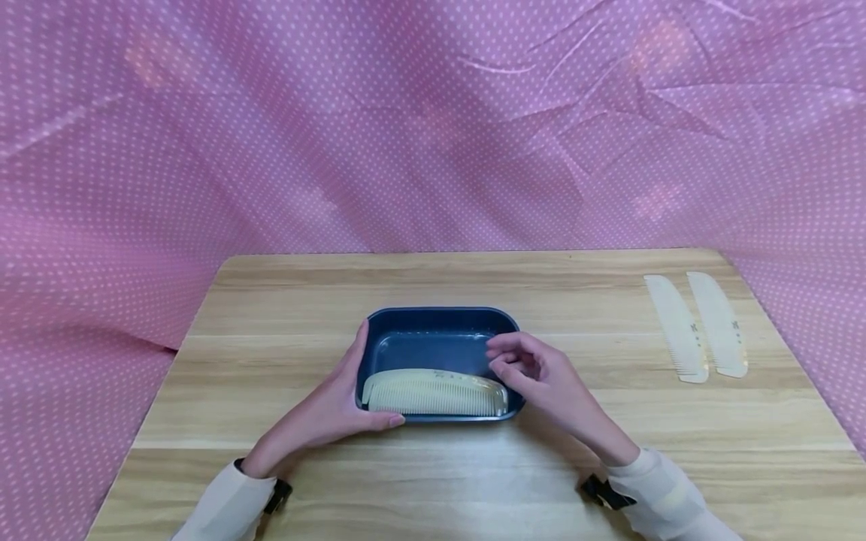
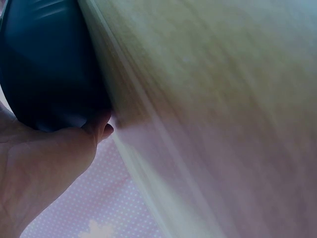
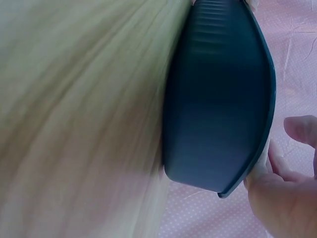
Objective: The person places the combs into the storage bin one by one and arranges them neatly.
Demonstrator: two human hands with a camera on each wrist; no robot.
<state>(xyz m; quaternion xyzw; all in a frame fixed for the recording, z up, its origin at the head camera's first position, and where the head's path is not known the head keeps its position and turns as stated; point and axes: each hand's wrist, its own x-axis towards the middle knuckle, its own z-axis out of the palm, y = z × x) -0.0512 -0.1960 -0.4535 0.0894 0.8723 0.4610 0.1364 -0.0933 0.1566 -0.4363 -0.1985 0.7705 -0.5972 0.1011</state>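
Note:
A dark blue tray (image 1: 433, 351) with rounded corners stands on the table in the head view. Along its near side leans a pale comb (image 1: 436, 392), teeth down. My left hand (image 1: 338, 398) grips the tray's left end, thumb along the front rim and fingers along the left side. The left wrist view shows that hand (image 2: 54, 153) against the tray's outer wall (image 2: 54, 69). Over the right rim, my right hand (image 1: 541, 376) has loosely bent fingers with nothing visible in them. Its thumb stands apart from the fingers in the right wrist view, beside the tray (image 3: 218, 104).
Two more pale combs, a left one (image 1: 679, 328) and a right one (image 1: 719, 324), lie side by side at the table's right. Pink dotted cloth (image 1: 433, 135) hangs behind and beside the wooden table (image 1: 271, 300).

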